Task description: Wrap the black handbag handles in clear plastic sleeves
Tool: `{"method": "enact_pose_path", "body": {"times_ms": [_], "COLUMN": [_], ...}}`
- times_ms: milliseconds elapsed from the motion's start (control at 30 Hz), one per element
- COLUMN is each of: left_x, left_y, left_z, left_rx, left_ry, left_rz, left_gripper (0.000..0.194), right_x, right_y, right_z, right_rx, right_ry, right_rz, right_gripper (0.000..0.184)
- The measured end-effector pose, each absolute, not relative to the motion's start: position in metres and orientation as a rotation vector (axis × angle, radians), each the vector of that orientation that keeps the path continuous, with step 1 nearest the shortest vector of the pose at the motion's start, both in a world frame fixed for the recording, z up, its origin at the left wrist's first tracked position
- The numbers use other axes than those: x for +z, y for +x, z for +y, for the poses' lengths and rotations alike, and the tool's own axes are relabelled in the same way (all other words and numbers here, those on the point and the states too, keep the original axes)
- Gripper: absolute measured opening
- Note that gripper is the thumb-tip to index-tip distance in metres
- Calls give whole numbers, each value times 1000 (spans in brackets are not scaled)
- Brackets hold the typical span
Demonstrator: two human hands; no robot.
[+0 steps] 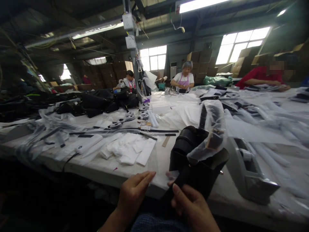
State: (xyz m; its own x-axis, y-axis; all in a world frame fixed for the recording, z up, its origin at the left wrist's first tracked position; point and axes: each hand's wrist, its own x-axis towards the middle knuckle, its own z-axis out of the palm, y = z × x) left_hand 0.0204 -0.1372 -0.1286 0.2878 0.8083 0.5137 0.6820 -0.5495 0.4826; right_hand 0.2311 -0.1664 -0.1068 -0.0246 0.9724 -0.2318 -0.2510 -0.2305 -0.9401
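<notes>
A black leather-look bag (183,161) stands at the table's front edge, right of centre. Clear plastic wrap (212,135) covers its raised handle. My right hand (190,206) has its thumb and fingers closed on the bag's lower black edge. To the left, my left hand (135,188) is stretched out with fingers straight, close to the bag but apart from it; nothing shows in it. Between the hands and the bag's side lies a small translucent piece (172,175), perhaps tape or film. A grey tape dispenser (251,174) stands just right of the bag.
White paper sheets (127,148) and a white device with a cable (89,143) lie to the left. Black straps (159,130) cross the middle. Black bags (101,101) pile up at the back left. Several co-workers sit across the table, one in a pink apron (184,80).
</notes>
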Motion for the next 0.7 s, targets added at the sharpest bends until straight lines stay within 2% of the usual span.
{"method": "enact_pose_path", "body": {"times_ms": [67,167,200,300,400,700], "left_x": [-124,-104,-96,-79,-79,-103], "left_y": [20,23,26,42,59,37], "left_z": [-145,-151,-150,-142,-131,-139], "left_rx": [1033,804,746,729,743,842], "left_ry": [2258,1974,1889,1779,1710,1162], "left_rz": [1352,1189,1140,1153,1109,1107], "left_gripper": [41,63,64,39,29,26], "right_x": [-108,-111,-112,-111,-106,-105], "right_y": [232,235,236,241,245,254], "right_z": [-167,-167,-166,-164,-163,-172], "right_rx": [1400,1366,1373,1397,1419,1481], "right_ry": [-1238,-1300,-1305,-1290,-1275,-1214], "right_rz": [-943,-1041,-1079,-1181,-1215,-1099], "right_gripper": [51,50,50,47,46,49]}}
